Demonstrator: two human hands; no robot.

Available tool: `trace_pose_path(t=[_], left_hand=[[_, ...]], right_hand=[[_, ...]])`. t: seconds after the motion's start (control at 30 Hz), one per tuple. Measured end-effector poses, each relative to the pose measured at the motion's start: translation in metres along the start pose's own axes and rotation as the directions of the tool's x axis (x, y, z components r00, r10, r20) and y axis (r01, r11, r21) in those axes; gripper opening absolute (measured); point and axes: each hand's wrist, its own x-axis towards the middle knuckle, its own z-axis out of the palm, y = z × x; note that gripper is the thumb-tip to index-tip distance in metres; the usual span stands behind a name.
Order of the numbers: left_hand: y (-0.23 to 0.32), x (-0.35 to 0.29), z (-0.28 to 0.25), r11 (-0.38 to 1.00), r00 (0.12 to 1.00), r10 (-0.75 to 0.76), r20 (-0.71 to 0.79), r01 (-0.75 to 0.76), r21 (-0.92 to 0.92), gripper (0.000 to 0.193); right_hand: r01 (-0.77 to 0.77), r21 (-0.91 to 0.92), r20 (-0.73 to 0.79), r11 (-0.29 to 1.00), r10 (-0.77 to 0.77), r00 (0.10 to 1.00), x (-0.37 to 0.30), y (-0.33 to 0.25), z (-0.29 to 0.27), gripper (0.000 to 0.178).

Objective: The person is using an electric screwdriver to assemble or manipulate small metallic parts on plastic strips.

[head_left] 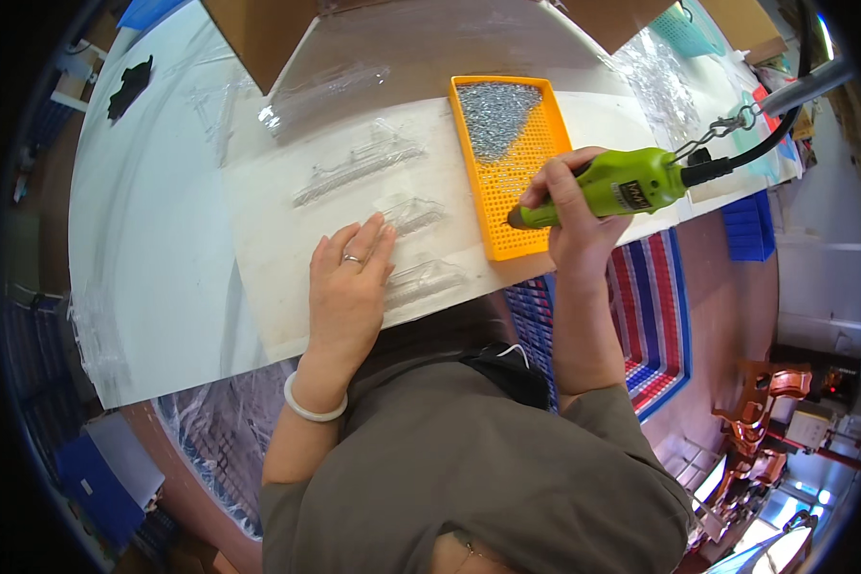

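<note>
My right hand [576,215] grips a green electric screwdriver [636,182], with its nose pointing left and down over the lower part of a yellow perforated tray [505,251]. Small silvery screws [493,117] are heaped in the tray's far end, and more are scattered along its middle. To the left of the tray, my left hand [347,287] lies palm down with fingers stretched out, fingertips at a clear plastic part [413,215]. Another clear part [426,280] lies nearer me, and a longer clear piece [359,170] lies farther away. Whether my left fingers press on the part is hard to see.
A chain [727,124] and black cable run from the screwdriver to a metal bar [805,88] at right. Cardboard flaps [263,38] overhang the table's far side. A black cloth [131,88] lies far left. Below the table edge at right hangs a striped woven bag [652,306].
</note>
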Motion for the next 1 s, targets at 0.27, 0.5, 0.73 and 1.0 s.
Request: trace_pose_path(t=[0.27, 0.5, 0.73, 1.0], left_hand=[[0.001, 0.0, 0.0, 1.0, 1.0, 0.009, -0.008, -0.009, -0.024, 0.038], [0.003, 0.001, -0.001, 1.0, 1.0, 0.02, -0.015, -0.02, -0.013, 0.039], [0.004, 0.002, -0.003, 1.0, 1.0, 0.026, -0.01, -0.026, -0.004, 0.04], [0.002, 0.001, -0.001, 1.0, 1.0, 0.009, 0.001, -0.009, -0.02, 0.038]], right_hand=[[0.008, 0.027, 0.018, 1.0, -0.008, 1.0, -0.003, 0.011, 0.007, 0.01], [-0.003, 0.012, 0.018, 1.0, 0.003, 1.0, -0.001, 0.013, 0.008, 0.009], [-0.006, 0.001, 0.062, 1.0, 0.006, 0.998, -0.001, 0.011, 0.008, 0.01], [0.021, -0.011, 0.058, 1.0, -0.02, 0.998, -0.002, 0.013, 0.008, 0.009]])
